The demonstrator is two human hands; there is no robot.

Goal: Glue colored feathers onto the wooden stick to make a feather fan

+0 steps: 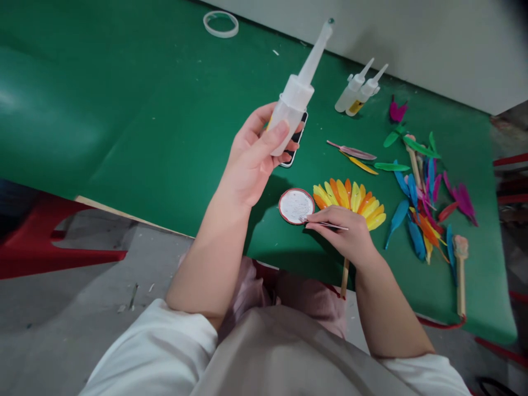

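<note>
My left hand is wrapped round a translucent glue bottle, held up with its long nozzle pointing up and to the right. My right hand pinches thin metal tweezers, whose tip is at the right edge of a small round white dish with a red rim. Partly behind my right hand lies a fan of yellow and orange feathers; a wooden stick extends below that hand. A phone lies beyond my left hand, partly hidden by it and the bottle.
Two more glue bottles stand at the back of the green table. Loose coloured feathers and a wooden stick with a padded head lie at the right. A tape roll is at the back; a red stool stands at the left.
</note>
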